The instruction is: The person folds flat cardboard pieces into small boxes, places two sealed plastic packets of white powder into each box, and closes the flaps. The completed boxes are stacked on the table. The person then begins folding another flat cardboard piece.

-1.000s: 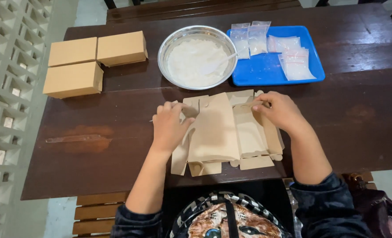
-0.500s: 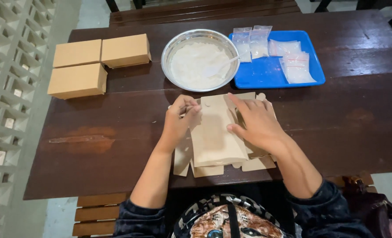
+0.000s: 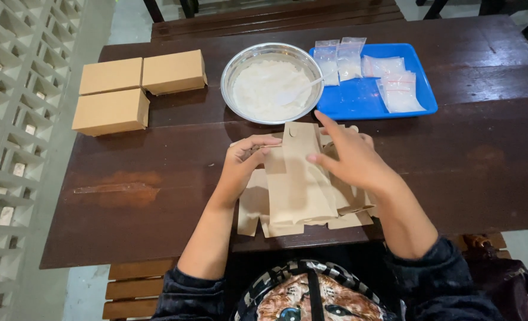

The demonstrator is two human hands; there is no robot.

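Hands work a flat cardboard box blank [image 3: 296,190] on the dark table [image 3: 157,160]: left hand [image 3: 243,163] pinches its edge, right hand [image 3: 347,157] rests open-fingered on top.

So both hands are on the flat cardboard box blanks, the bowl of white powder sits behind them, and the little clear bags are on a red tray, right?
Not quite: the tray is blue, not red, as the head view shows. The rest holds: the left hand and right hand are on the flat cardboard box blanks, the bowl of white powder sits behind them, and the clear bags lie on that tray.
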